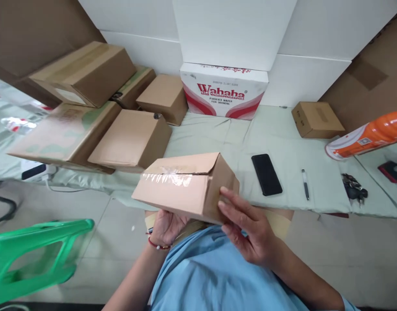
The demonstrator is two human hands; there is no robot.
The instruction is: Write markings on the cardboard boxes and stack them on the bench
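Note:
A brown cardboard box [172, 192] with clear shiny tape across its top seam is held tilted over the front edge of the table. Underneath it, my left hand [169, 226] supports the bottom, palm up, its fingers mostly hidden by the box. The fingertips of my right hand [247, 226] press against the box's right end, and the thumb sits lower on the same side. One top flap edge stands slightly raised near the right corner. To the right of the box, a black phone [267, 174] lies on the table.
Several cardboard boxes [130, 138] are stacked at the left. A Wahaha carton [224, 93] stands at the back, a small box [317, 120] to its right. Rightward lie a pen [305, 185], keys [354, 188] and an orange bottle [368, 134]. A green stool [39, 255] stands lower left.

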